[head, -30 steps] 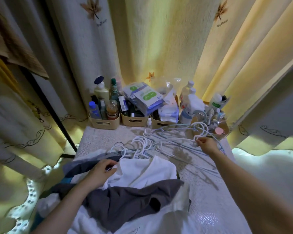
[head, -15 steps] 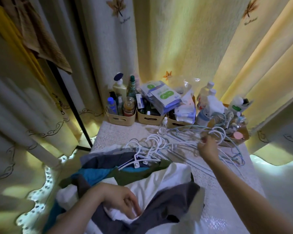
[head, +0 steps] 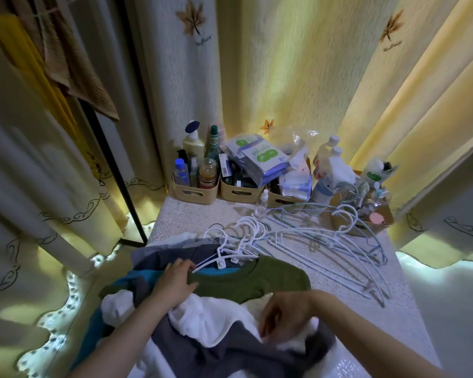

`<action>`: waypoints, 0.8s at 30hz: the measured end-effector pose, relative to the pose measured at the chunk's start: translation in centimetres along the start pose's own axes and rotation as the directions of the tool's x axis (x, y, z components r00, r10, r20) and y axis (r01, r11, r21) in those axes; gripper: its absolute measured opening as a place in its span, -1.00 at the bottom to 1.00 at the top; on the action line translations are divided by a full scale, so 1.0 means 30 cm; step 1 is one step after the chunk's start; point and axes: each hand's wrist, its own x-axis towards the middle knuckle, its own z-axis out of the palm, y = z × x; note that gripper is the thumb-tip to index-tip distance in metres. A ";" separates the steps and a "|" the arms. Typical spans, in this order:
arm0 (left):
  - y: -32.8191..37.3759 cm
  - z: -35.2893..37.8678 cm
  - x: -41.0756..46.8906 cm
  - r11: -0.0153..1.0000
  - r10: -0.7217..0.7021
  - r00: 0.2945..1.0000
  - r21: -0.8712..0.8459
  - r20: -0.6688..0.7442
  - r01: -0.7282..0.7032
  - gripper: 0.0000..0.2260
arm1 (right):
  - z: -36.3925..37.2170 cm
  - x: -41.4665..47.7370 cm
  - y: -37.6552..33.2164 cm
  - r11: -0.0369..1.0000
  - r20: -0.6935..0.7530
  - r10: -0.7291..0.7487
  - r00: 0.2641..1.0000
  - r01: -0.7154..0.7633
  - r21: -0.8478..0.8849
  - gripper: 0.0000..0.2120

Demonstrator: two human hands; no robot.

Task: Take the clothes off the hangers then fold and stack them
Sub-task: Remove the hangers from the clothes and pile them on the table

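A heap of clothes lies at the near end of the table (head: 339,317). On top at the far side is a green shirt (head: 257,282) with a white hanger (head: 220,261) still in its neck. My left hand (head: 175,282) holds the green shirt's left shoulder beside the hanger's arm. A white garment (head: 202,317) and a grey garment (head: 230,347) lie nearer to me. My right hand (head: 281,320) grips the white garment with fingers curled down into it. Teal (head: 137,276) and dark grey (head: 170,255) clothes stick out on the left.
Several empty white and pale blue hangers (head: 325,241) are spread over the middle and right of the table. Beige baskets (head: 194,190) of bottles and packets line the far edge, with a small spray bottle (head: 261,205) in front. Curtains hang all round; a black rack pole (head: 115,165) stands left.
My right hand left the empty hangers and came back onto the white garment. My left hand moved from the white garment up to the green shirt's shoulder, and the green shirt is now uncovered.
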 end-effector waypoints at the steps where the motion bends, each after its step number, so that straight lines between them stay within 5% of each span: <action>1: -0.005 0.017 -0.003 1.000 -0.008 1.000 0.022 -0.006 0.008 -0.68 | 0.023 -0.005 -0.012 1.000 0.055 0.009 0.998 -0.009 -0.003 -0.74; 4: 0.005 0.023 -0.001 0.999 0.004 0.998 -0.036 -0.066 -0.006 -0.75 | 0.030 -0.041 -0.025 0.998 0.012 -0.059 0.998 0.059 -0.029 -0.82; 6: 0.011 0.004 0.006 0.994 0.037 0.997 -0.105 -0.068 -0.044 -0.85 | -0.012 -0.059 -0.016 0.989 -0.308 -0.059 0.950 0.097 0.110 -0.89; 9: 0.011 -0.004 0.004 0.972 0.142 0.988 -0.180 -0.059 -0.151 -0.70 | -0.098 -0.061 0.021 0.994 -0.803 0.014 0.596 0.080 0.077 -0.93; 10: 0.008 -0.002 -0.001 0.957 0.174 0.982 -0.224 -0.072 -0.186 -0.70 | -0.117 -0.055 0.028 0.999 -0.834 -0.011 0.552 0.038 0.011 -0.86; 14: -0.004 0.001 -0.016 0.886 0.229 0.966 -0.386 -0.117 -0.256 -0.76 | -0.109 -0.002 0.035 0.998 -0.739 -0.051 0.671 0.064 -0.011 -0.77; 17: 0.030 -0.007 -0.018 0.820 0.297 0.949 -0.481 -0.108 -0.311 -0.84 | -0.098 0.028 0.029 0.994 -0.812 -0.047 0.582 0.107 0.020 -0.84; 20: 0.104 -0.017 -0.018 0.775 0.336 0.941 -0.555 -0.044 -0.302 -0.84 | -0.089 0.043 -0.003 0.985 -0.810 -0.090 0.580 0.170 0.012 -0.86; 24: 0.188 -0.018 -0.004 0.827 0.273 0.953 -0.476 -0.128 -0.300 -0.93 | -0.067 0.052 -0.029 0.977 -0.821 -0.129 0.557 0.211 -0.011 -0.83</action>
